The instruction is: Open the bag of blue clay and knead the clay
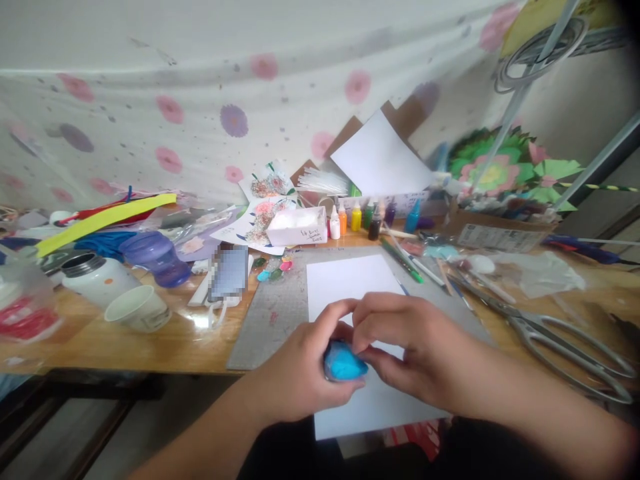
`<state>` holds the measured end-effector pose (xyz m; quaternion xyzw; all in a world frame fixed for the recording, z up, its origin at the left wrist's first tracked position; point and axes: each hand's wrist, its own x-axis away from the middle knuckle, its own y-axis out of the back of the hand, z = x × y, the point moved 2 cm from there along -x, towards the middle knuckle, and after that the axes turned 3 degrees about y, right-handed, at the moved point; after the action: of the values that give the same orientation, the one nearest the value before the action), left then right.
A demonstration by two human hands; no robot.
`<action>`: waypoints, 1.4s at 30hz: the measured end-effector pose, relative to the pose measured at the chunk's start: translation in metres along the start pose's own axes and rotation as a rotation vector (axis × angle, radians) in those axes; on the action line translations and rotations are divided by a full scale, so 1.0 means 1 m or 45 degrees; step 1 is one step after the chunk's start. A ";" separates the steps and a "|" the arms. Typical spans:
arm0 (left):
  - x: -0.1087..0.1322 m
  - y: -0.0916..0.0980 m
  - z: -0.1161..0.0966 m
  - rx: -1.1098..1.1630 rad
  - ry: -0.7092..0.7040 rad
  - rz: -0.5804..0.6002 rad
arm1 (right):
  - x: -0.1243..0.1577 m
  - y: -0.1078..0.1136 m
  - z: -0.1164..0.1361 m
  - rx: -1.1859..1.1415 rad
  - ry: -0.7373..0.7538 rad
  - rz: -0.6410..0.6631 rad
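A bright blue lump of soft clay-like material (344,363) sits between both hands above a white sheet of paper (350,283). My left hand (305,370) cups it from the left and below, with the thumb arched over the top. The fingertips of my right hand (405,343) pinch its upper right side. The paper lies on a grey cutting mat (275,313) on the wooden table (150,343). Most of the lump is hidden by my fingers.
Large grey scissors (560,340) lie to the right. Small paint bottles (360,217) and a white box (297,227) stand behind the paper. At left are a paper cup (139,309), a white flask (97,277), a purple bottle (155,257). Pens (403,260) lie beside the sheet.
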<state>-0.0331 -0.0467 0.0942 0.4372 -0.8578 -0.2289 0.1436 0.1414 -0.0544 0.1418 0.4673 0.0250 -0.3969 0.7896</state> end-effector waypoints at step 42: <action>-0.014 -0.037 0.014 2.210 0.377 -0.522 | 0.006 -0.048 -0.011 0.549 0.390 -0.773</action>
<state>-0.0060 -0.0509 0.0623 0.5612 -0.6069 0.5361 -0.1714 0.1181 -0.0622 0.0987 0.6473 0.1954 -0.5341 0.5075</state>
